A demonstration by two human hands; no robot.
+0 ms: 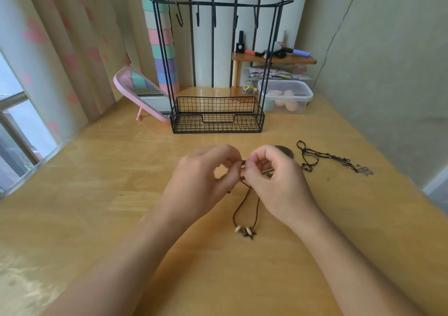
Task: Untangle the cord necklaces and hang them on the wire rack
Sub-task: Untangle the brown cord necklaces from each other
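Note:
A brown cord necklace (242, 209) with pale shell beads and a dark star charm hangs down onto the wooden table (97, 194). My left hand (203, 175) and my right hand (274, 177) both pinch its upper end between fingertips, close together above the table. A black cord necklace (327, 157) with a metal flower pendant lies loose on the table to the right of my right hand. The black wire rack (218, 114) stands behind my hands, its top bar carrying several bare hooks (197, 15) and its basket holding nothing.
A pink-framed mirror (135, 92) leans left of the rack. A clear lidded box (286, 97) with sponges sits right of it, below a small wooden shelf (274, 60) of cosmetics. A dark round object (284, 149) peeks out behind my right hand. Curtains hang at the left.

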